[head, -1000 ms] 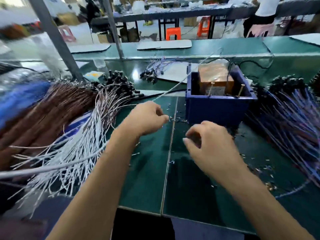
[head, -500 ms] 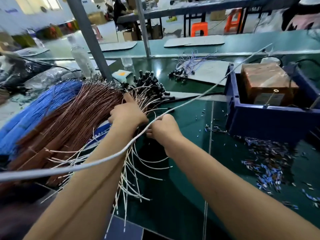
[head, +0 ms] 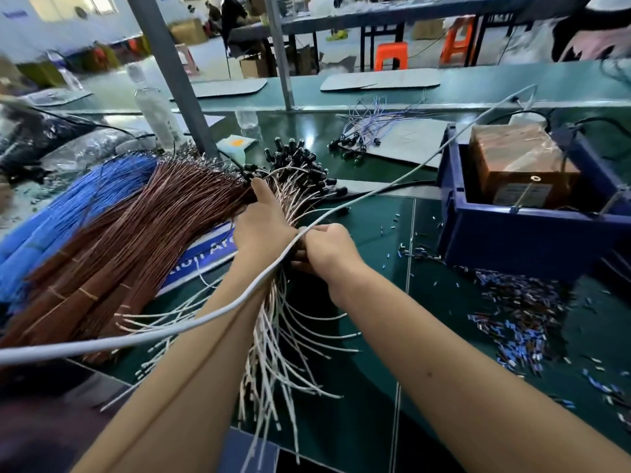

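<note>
Head view, and straight into the wire pile. Gripping the white leads with the left hand, fingers wrapped round the bunch at about mid-length, one digit stuck up toward the black plugs. Pinching in just beside it with the right hand, fingers curled tight into the same strands; cannot tell how many caught, hidden under the knuckles. Resting on the green mat, plug ends fanned away from the body, stripped tips splayed toward the near edge, right beside the brown wires and, beyond those, the blue wires.

Looks like feather-light stuff, thin and floppy, springy enough to fan out and tangle on any loosening of the squeeze. Smooth insulation too, so likely to slide through a slack pinch. Best to take hold close to the left-hand clamp, at the parallel stretch of strands, and draw one out lengthwise rather than yank at loose tips or plugs. Worth watching the grey cable, draped over the left forearm and up between the hands: an easy snag. Off to the right, well apart, the blue bin and a scatter of snipped scraps.
</note>
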### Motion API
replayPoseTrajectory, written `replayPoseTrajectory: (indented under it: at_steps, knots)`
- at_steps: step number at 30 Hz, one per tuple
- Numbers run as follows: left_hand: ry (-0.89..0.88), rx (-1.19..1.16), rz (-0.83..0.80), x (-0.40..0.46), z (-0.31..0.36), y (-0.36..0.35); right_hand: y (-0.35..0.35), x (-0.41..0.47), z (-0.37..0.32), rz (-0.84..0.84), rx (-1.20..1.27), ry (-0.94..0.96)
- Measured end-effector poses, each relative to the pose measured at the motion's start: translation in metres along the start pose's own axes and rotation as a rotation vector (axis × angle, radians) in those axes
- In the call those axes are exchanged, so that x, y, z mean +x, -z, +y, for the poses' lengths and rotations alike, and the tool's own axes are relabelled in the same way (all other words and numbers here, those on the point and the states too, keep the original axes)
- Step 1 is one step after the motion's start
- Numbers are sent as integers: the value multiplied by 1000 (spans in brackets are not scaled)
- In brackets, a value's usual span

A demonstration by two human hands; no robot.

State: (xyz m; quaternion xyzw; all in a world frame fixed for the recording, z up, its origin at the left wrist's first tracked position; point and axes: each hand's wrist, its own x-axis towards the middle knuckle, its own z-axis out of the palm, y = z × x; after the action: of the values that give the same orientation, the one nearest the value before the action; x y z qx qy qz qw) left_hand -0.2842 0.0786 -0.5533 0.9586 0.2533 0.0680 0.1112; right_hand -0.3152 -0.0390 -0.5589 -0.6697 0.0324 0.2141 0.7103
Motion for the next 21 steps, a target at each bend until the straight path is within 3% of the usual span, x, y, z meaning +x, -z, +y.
replayPoseTrajectory:
  at_steps: [4, 12, 15, 21]
  knots:
    - [-9, -62, 47, -10, 18, -6, 13, -9, -1, 30, -44, 23]
    - [-344, -109, 112, -35, 33, -7, 34, -20, 4, 97, -62, 71]
    - [-318, -131, 46, -40, 34, 0, 41, -22, 2, 131, -19, 76]
    - [-199, -26, -48, -30, 47, 35, 63, -28, -14, 159, 361, 5]
